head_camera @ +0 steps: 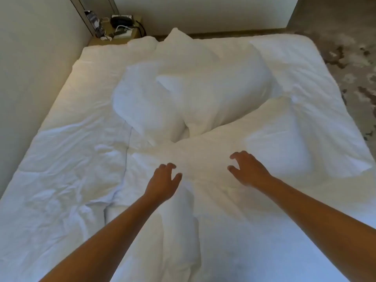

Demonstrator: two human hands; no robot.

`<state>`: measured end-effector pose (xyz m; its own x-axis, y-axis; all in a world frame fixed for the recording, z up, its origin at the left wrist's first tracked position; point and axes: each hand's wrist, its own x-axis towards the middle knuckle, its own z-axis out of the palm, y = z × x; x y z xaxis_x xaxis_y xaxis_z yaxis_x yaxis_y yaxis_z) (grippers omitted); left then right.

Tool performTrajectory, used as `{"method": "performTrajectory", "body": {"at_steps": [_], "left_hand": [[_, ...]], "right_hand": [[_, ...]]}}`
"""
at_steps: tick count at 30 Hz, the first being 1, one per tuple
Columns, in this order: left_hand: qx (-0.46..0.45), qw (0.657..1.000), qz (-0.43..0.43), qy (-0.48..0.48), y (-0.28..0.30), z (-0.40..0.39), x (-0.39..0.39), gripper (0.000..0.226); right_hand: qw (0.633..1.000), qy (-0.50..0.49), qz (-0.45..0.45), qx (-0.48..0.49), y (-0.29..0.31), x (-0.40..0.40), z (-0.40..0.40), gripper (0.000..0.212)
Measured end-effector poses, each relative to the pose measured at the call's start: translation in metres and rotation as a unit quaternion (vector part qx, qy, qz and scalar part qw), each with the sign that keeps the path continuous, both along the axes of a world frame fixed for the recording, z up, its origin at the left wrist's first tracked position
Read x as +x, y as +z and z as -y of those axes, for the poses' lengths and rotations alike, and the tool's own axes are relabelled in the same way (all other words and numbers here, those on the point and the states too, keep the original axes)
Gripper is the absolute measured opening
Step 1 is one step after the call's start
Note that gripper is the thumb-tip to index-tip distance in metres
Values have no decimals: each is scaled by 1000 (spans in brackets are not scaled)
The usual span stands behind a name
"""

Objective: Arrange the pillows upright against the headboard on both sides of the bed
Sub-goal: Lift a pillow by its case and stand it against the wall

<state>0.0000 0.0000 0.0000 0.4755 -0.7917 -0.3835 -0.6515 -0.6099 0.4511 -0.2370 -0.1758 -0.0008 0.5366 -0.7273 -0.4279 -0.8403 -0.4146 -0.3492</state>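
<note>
I see white nearly everywhere: the pillows heaped mid-bed are plain white, and so is the nearest pillow, which takes a faint cream cast where warm light falls. The rumpled sheet is white with a cool bluish tint, no print on it. The wall is pale off-white. The carpet is grey-beige with dark mottled blotches. The bedside table is light tan, with black gadgets and cables on it
</note>
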Motion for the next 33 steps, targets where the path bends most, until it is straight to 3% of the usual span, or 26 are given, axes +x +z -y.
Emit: {"method": "performTrajectory", "body": {"at_steps": [5, 9, 12, 17, 25, 33], "left_hand": [[34, 998, 38, -38, -39, 72, 32, 67], [63, 994, 71, -61, -80, 109, 54, 75], [91, 992, 67, -63, -107, 117, 65, 83], [87, 994, 44, -45, -132, 109, 64, 90], [91, 994, 33, -47, -121, 98, 58, 89], [91, 994, 38, -40, -71, 66, 31, 91]], "right_hand": [[997, 43, -48, -31, -28, 31, 56, 65], [992, 78, -69, -73, -60, 67, 100, 64], [989, 83, -84, -86, -81, 93, 129, 65], [964, 163, -140, -158, -120, 119, 152, 85], [964, 156, -157, -148, -137, 112, 142, 99], [977, 84, -114, -157, -102, 75, 95, 95]]}}
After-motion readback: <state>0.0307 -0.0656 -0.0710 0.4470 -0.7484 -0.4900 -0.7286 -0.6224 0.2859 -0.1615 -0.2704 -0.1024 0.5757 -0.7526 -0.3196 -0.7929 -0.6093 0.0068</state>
